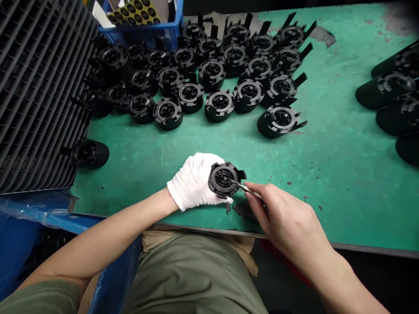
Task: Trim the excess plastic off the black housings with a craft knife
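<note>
My left hand (198,181), in a white glove, is wrapped round a round black plastic housing (218,179) just above the near edge of the green table. The housing's ribbed inner face is turned up towards me. My bare right hand (284,211) pinches a thin metal tool (241,186), which looks like tweezers. Its tip reaches the middle of the housing's face. Whether the tip holds anything is too small to tell. Beyond my hands, a similar black housing (278,120) sits apart in front of several more.
Rows of black housings (220,104) cover the table's (340,174) far side. A blue bin (140,32) with a sticker sheet (135,13) stands behind them. Stacked dark grids (39,96) rise at left beside a lone housing (90,153). Black cylinders (382,91) stand at right.
</note>
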